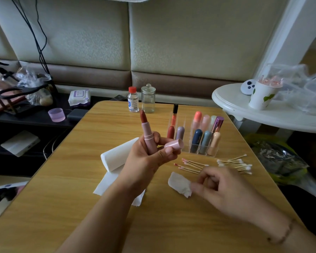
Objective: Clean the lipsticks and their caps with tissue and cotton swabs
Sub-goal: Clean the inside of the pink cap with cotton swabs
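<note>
Right hand [213, 185] is closest, low over the tabletop [62, 207], fingers pinching a small crumpled tissue piece [180, 184]. It's a bit blurred. Left hand [150, 154] grips the open pink lipstick [147, 132] upright, dark red bullet fully out, and pinches its cap [173, 144] with thumb and fingertip too. That's a lot for one hand, I'd guess: the cap could slip and roll into the used cotton swabs [190, 165], or the exposed bullet could smear or snap if the tissue presses sideways.
</note>
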Available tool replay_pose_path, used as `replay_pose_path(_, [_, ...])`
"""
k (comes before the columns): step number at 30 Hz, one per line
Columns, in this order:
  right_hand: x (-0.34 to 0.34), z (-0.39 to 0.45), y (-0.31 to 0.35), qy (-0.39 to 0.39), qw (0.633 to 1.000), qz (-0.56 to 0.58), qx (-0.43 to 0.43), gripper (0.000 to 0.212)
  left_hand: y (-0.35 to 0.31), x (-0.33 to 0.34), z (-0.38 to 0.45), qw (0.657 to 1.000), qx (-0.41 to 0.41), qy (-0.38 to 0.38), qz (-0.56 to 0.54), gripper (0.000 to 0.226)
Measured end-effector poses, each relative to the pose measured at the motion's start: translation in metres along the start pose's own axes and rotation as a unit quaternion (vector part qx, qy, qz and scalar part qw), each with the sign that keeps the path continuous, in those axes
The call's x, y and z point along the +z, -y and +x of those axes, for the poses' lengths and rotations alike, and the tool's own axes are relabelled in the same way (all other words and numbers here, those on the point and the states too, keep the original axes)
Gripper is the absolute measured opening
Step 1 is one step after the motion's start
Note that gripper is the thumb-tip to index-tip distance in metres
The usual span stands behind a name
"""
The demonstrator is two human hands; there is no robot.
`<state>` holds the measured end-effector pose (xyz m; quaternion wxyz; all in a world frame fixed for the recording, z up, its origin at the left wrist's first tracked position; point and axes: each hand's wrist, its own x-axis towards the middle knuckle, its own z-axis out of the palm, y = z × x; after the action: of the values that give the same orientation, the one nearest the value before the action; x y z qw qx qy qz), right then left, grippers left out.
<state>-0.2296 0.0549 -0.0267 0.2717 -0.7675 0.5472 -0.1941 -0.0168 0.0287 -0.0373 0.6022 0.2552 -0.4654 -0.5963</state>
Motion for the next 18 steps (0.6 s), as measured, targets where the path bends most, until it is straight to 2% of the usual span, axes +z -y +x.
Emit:
replay_pose_path(4, [-0.017, 0.009, 0.006, -0.123, 0.984, 0.12, -0.057, 0.046, 0.0, 0.003, -0.001, 0.999, -0.024, 0.02, -0.031, 0.025])
replay_pose_path(7, [-0.008, 0.022, 0.014, -0.099, 0.976, 0.17, -0.096, 0.061, 0.001, 0.008, -0.004, 0.998, -0.025, 0.043, -0.044, 0.022])
replay_pose_path(10, [0.008, 0.034, 0.019, -0.082, 0.966, 0.209, -0.131, 0.061, 0.0, 0.014, -0.005, 0.992, -0.021, 0.1, -0.078, 0.019])
replay_pose_path(12, [0.019, 0.038, 0.021, -0.089, 0.946, 0.274, -0.149, 0.054, 0.001, 0.015, -0.006, 0.989, -0.026, 0.109, -0.095, 0.017])
replay_pose_path(15, [0.027, 0.039, 0.024, -0.138, 0.919, 0.318, -0.186, 0.041, 0.006, 0.012, -0.005, 0.99, -0.034, 0.094, -0.101, 0.014])
replay_pose_path(17, [0.027, 0.037, 0.023, -0.176, 0.896, 0.366, -0.181, 0.027, 0.006, 0.011, -0.003, 0.993, -0.04, 0.077, -0.082, 0.01])
replay_pose_path(18, [0.026, 0.036, 0.022, -0.2, 0.887, 0.377, -0.178, 0.023, 0.006, 0.01, -0.001, 0.995, -0.043, 0.058, -0.067, 0.025])
